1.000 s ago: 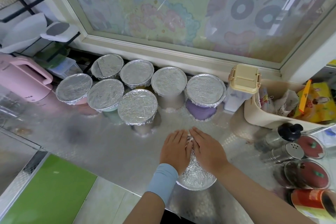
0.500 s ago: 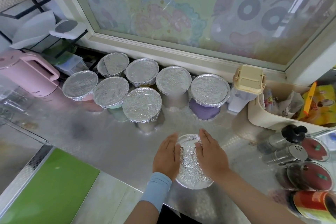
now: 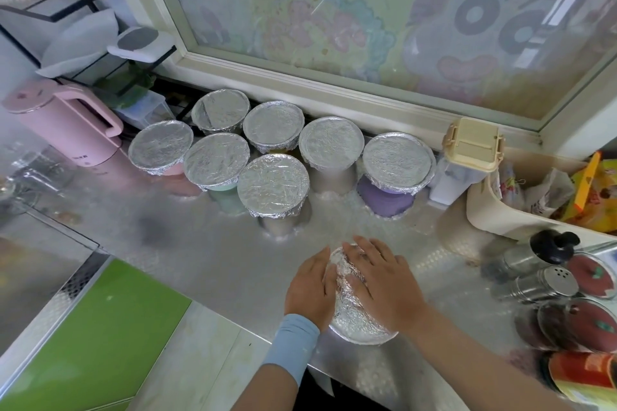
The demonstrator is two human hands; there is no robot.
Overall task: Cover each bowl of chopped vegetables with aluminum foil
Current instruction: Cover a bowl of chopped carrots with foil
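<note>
Foil-topped bowls (image 3: 273, 185) stand behind the near bowl (image 3: 362, 330), left hand (image 3: 312, 292) and right hand (image 3: 385, 287) pressing flat on it.

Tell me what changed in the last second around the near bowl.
Both hands, first pressed together on the far edge of the foil-covered near bowl, parted to its sides. The right hand then slid back flat across the top, and the left hand stays against the left side. Nothing was gripped or released. That bowl and the seven covered bowls behind stayed put.
</note>
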